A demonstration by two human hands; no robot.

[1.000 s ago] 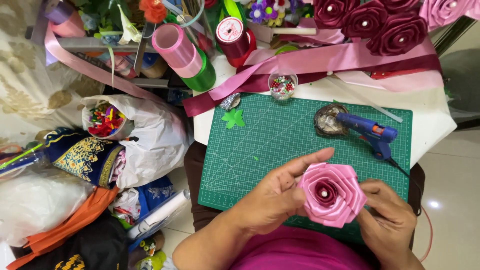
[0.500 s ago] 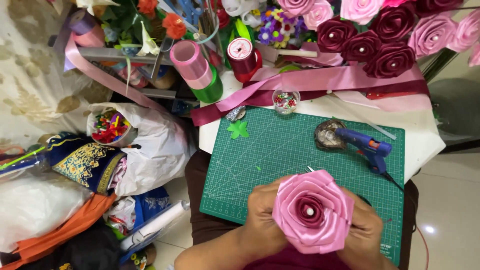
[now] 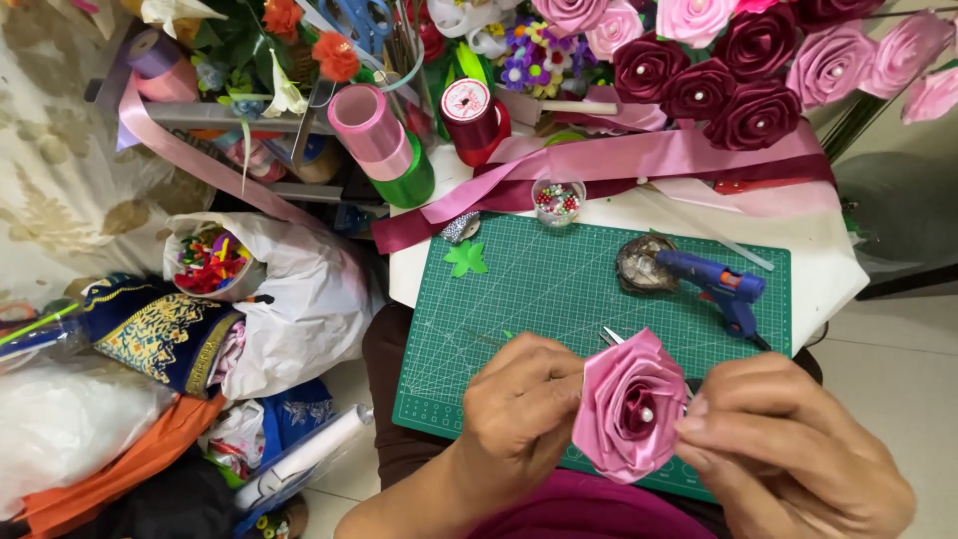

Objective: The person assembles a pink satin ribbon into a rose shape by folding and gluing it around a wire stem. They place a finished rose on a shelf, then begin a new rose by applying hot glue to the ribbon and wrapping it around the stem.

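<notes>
Two hands, left hand (image 3: 524, 404) and right hand (image 3: 788, 449), gripping pink ribbon rose (image 3: 631, 404) (blue glue gun (image 3: 711, 284) behind, on green cutting mat (image 3: 559, 289)).

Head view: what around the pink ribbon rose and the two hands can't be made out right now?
- Back and base of the pink ribbon rose: hidden by its own petals and both hands.
- Left hand fingertips: tucked behind the rose.
- Right hand: wrist cut off by the bottom edge.
- Metal tips above the rose: the rest is hidden, so the tool is unclear.
- Bead cup: contents too small.
</notes>
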